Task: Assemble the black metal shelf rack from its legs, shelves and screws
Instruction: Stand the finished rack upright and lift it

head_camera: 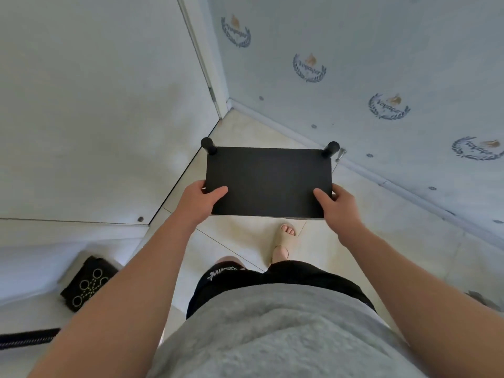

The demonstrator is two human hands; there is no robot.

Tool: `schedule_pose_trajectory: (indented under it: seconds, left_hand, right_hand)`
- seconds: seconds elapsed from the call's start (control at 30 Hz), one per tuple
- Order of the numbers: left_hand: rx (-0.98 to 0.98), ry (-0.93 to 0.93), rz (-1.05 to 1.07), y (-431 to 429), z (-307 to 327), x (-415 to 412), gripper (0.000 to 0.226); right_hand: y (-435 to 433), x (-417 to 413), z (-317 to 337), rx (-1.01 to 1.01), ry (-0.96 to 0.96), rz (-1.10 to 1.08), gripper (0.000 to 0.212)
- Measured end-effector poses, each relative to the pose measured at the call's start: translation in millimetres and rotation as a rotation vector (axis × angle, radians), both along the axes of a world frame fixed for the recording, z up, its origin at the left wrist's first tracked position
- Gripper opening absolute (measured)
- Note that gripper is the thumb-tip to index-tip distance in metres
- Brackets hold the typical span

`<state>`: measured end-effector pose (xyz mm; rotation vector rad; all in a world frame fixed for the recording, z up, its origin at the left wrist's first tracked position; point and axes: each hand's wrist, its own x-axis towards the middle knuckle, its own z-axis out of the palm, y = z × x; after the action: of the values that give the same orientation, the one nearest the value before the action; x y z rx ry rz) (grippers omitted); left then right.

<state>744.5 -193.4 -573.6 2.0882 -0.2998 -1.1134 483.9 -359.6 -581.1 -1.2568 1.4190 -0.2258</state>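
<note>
The black shelf (268,181) sits at the centre of the view, flat side up and level, its long edges running left to right. It lies over the pale tiled floor (245,132), close to the corner of the room. Two black legs show past its far edge: the left leg (208,145) at the far left corner and the right leg (330,149) at the far right corner, both round-ended. Anything beneath the panel is hidden, so it cannot be told whether the rack stands on the floor or is carried clear of it.

The left hand (201,199) grips the near left corner, thumb laid on top of the panel and fingers curled round the side edge. The right hand (338,205) holds the near right corner in the same manner, thumb on top, fingers wrapped at the edge. Both forearms are bare.

Below the near edge, one foot in a beige sandal (283,241) rests on the tiles. A small metal door stop (341,154) stands at the skirting just beside the right leg. The wall (309,67) to the right carries repeated wreath emblems. A plain white panel (95,105) fills the left side. A black patterned item with ring motifs (87,282) lies at lower left, well apart from the shelf.
</note>
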Motion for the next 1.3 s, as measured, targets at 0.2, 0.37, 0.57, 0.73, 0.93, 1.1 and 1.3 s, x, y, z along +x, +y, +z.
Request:
schedule_pose_trajectory:
  seconds: [0.2,0.37,0.57,0.73,0.93,1.1,1.3]
  left_hand:
    - [0.010,0.029,-0.078,-103.3,-5.5,52.6,0.035]
    - [0.056,0.040,-0.193,-184.0,-32.0,112.9,0.039]
    - [0.154,0.025,-0.374,-272.5,-64.6,189.1,0.050]
    - [0.204,0.015,-0.462,-335.4,-103.6,226.4,0.049]
    - [0.213,0.025,-0.515,-395.8,-157.7,237.4,0.043]
    - [0.216,0.020,-0.529,-424.9,-191.8,228.6,0.047]
    - [0.144,-0.039,-0.531,-452.0,-203.1,221.0,0.046]
  right_hand:
    - [-82.8,39.2,-4.8,-0.004,0.039,-0.050,0.017]
    - [-137.4,85.9,-28.5,0.024,0.068,-0.151,0.023]
    - [-181.3,149.4,-62.4,0.087,0.107,-0.292,0.025]
    - [-214.3,181.9,-102.1,0.141,0.144,-0.361,0.040]
    - [-252.1,189.9,-153.3,0.149,0.200,-0.410,0.026]
    - [-282.4,182.6,-184.8,0.134,0.228,-0.409,0.026]
    - [-308.4,175.5,-199.4,0.073,0.229,-0.410,0.018]
